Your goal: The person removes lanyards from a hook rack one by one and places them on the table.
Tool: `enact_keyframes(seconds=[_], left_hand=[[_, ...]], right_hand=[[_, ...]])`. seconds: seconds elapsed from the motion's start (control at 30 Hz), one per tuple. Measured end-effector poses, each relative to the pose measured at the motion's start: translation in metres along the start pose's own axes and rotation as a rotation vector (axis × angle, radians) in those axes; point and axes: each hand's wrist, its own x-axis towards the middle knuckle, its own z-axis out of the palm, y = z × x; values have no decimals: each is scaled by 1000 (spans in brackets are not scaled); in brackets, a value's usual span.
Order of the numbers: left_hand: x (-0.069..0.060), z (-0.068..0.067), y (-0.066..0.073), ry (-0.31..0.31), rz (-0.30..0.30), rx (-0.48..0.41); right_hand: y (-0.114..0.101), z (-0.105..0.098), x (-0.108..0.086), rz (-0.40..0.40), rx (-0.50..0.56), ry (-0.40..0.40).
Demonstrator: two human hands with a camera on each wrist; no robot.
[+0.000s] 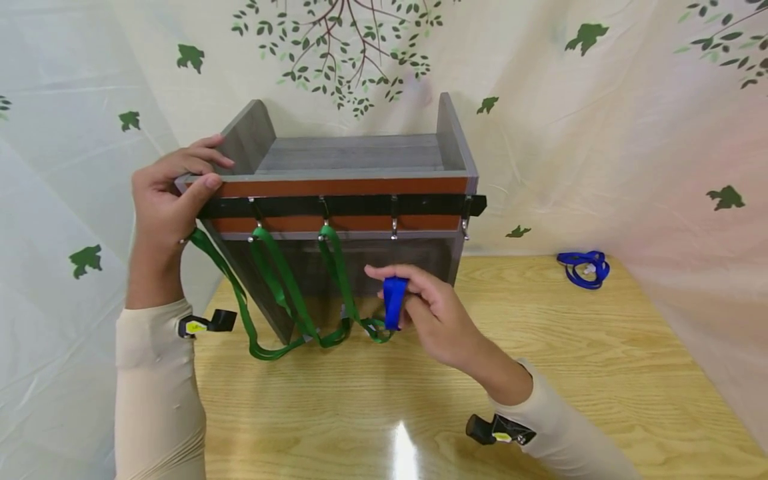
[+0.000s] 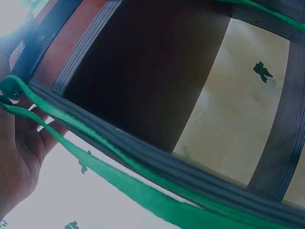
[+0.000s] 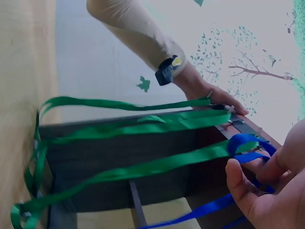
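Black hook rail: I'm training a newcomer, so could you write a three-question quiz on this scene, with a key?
1. Multiple choice: what colour is the strap held in the person's right hand?
A) Green
B) Blue
C) Red

2. True or false: a coiled blue strap lies on the table, apart from both hands.

3. Count: how many green straps hang from the black rail?

Key: 1. B. 2. True; it lies to the right of the shelf unit. 3. Three; the right wrist view shows them side by side.
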Motion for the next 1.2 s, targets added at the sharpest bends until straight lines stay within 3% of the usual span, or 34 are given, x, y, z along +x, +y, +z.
enact_keyframes(seconds=[0.13,0.3,0.57,0.87,1.2], left_hand=[[0,0,0,5,-6,1],[0,-1,1,9,-5,-4],[-1,-2,1,14,-21,1],[-2,-1,1,12,-31,-5],[-1,0,0,9,-26,-10]], right_hand=[[-5,-5,0,22,-115,19],[-12,-10,-3,136,-273,16],[-16,-17,-7,190,-494,-69],[-22,-26,-12,213,-498,-212],[-30,-35,-13,352,-443,-349]])
